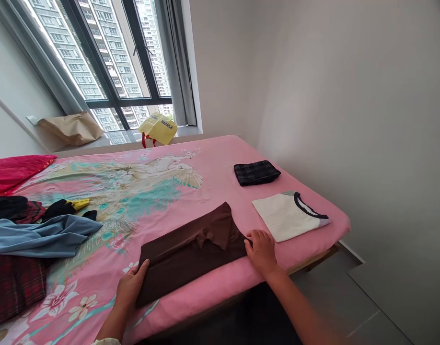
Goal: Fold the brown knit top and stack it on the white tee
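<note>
A dark brown shirt [184, 254] lies partly folded on the bed near its front edge, with a sleeve laid back over its upper part. My left hand [131, 285] grips the shirt's left end, thumb on top and fingers hidden under the cloth. At the right end, my right hand [261, 251] pinches the shirt's corner between thumb and fingers. Just beyond that hand sits a folded cream T-shirt [277, 215] with a black-trimmed neck. Farther back is a folded black checked garment [256, 172].
Pink flowered bedding [216, 167] covers the bed. On the left are a heaped light blue garment [40, 235], a dark red plaid garment [15, 287] and a red pillow [15, 172]. A brown paper bag [74, 128] and a yellow bag [158, 128] stand by the window.
</note>
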### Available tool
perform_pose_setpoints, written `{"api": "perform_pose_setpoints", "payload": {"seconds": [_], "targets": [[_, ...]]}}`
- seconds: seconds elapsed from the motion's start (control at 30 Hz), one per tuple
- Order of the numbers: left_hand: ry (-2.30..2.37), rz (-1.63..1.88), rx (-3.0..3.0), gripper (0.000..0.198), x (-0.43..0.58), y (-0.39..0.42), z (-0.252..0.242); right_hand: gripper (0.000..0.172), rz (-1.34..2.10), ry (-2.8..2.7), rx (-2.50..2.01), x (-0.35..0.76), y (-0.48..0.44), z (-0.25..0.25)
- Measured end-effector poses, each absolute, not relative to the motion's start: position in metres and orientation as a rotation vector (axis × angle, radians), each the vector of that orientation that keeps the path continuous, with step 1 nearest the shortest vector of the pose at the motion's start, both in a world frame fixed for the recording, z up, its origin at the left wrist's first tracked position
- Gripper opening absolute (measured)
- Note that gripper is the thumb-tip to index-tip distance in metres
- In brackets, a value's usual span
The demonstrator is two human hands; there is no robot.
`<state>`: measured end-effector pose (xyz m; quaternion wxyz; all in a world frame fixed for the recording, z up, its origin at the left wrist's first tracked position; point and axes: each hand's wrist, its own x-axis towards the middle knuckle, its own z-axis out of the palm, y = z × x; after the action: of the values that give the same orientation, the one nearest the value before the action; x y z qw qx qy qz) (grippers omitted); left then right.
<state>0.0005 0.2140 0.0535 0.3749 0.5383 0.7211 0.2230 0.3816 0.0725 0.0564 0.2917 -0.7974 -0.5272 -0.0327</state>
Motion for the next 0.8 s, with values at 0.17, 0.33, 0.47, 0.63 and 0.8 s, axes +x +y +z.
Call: {"api": "perform_pose_setpoints", "payload": {"seconds": [0.17, 0.33, 0.47, 0.63, 0.8], "targets": [[1.801, 0.603, 1.305, 0.048, 0.001, 0.211, 0.054, 0.025, 0.059, -1.62, -1.675, 0.347, 0.096, 0.071], [1.749, 0.637, 1.285, 0.045, -0.001, 0.209, 0.051, 0.03, 0.316, -1.616, -1.474, 0.313, 0.137, 0.078], [1.701, 0.673, 1.273, 0.044, -0.002, 0.208, 0.047, 0.034, 0.359, -1.744, -1.465, 0.286, 0.163, 0.085], [1.67, 0.685, 1.272, 0.045, -0.002, 0.205, 0.043, 0.047, 0.359, -2.082, -1.63, 0.261, 0.171, 0.064], [1.729, 0.68, 1.383, 0.05, -0.004, 0.205, 0.049, 0.05, 0.277, -2.178, -1.707, 0.256, 0.166, 0.034]]}}
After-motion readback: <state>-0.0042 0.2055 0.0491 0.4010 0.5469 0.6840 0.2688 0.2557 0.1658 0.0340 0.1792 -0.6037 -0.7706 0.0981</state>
